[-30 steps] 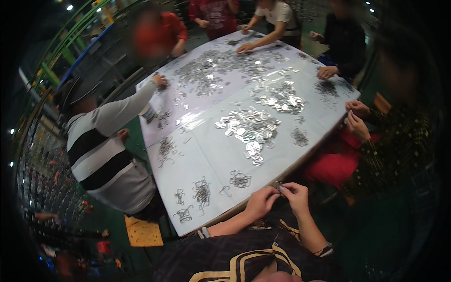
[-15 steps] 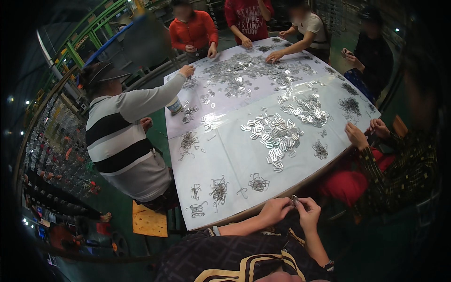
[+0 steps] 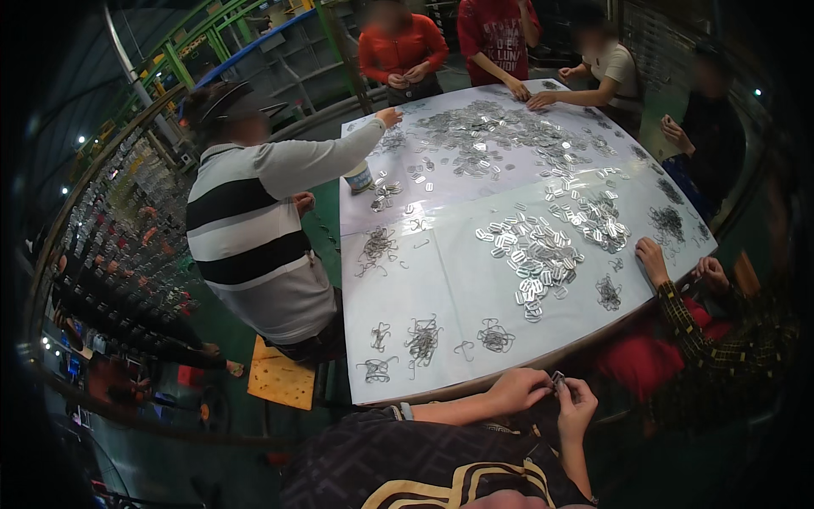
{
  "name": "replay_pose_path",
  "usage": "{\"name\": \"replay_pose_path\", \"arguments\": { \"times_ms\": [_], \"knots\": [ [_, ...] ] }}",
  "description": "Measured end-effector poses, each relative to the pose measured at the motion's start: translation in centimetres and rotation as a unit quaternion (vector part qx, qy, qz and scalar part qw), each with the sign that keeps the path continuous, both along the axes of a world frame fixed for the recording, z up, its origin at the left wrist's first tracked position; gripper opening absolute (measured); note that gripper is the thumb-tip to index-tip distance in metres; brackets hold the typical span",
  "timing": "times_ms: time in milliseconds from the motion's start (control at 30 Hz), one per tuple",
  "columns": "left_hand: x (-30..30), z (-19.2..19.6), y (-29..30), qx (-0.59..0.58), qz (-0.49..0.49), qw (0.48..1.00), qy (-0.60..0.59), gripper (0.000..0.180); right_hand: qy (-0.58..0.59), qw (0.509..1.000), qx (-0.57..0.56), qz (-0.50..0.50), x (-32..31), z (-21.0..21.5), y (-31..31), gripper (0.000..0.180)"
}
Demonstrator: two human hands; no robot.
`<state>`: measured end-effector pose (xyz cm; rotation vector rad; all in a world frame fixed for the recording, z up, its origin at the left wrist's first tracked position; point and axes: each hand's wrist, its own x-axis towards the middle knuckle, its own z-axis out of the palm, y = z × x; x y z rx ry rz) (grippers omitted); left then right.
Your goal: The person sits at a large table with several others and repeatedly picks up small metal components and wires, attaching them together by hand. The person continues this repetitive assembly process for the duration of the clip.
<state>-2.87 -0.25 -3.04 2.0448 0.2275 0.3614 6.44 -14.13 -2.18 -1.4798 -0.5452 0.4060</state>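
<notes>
Just off the near edge of the table, my left hand [image 3: 519,392] and my right hand [image 3: 576,409] meet, their fingertips pinched on a small metal buckle [image 3: 557,377]. Whether a wire hook is also in the fingers is too small to tell. On the white tabletop [image 3: 458,297] before me lie tangled heaps of bent wire hooks [image 3: 422,341], with another hook heap [image 3: 494,337] closest to my hands. Beyond them spreads a pile of flat, shiny slotted buckles [image 3: 534,259].
At the left, a person in a striped top [image 3: 254,229] reaches over the table near a tub [image 3: 359,176]. Another person's patterned sleeve [image 3: 691,327] is close on my right. More people work along the far side. A yellow stool [image 3: 280,373] stands at the lower left.
The view has swung, so the table sits farther right in it. My hands stay together on the buckle. The right-hand neighbour's hands have parted, one now at the table edge.
</notes>
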Motion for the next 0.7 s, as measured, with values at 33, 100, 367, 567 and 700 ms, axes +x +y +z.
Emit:
{"name": "replay_pose_path", "arguments": {
  "times_ms": [33, 100, 367, 567, 700],
  "knots": [
    [0.0, 0.1, 0.1, -0.007, -0.003, 1.000, 0.005, 0.015, 0.005, 1.000, -0.004, -0.001, -0.1, 0.1, -0.1, 0.004],
    [-0.2, 0.1, 0.4, -0.013, -0.008, 1.000, 0.001, 0.015, 0.017, 1.000, -0.009, 0.000, -0.2, 0.3, 0.0, 0.004],
    [0.3, 0.0, 1.0, 0.010, -0.026, 0.999, -0.029, 0.014, 0.021, 0.999, 0.024, -0.011, 0.0, -0.7, 0.1, 0.002],
    [0.1, 0.1, 0.8, 0.016, -0.033, 0.999, -0.027, 0.016, 0.013, 1.000, 0.012, -0.001, -0.2, 0.0, -0.1, 0.001],
    [-0.2, 0.4, 0.6, -0.008, -0.031, 0.998, -0.053, 0.016, 0.019, 1.000, 0.009, -0.007, -0.6, 0.4, -0.4, 0.001]
  ]
}}
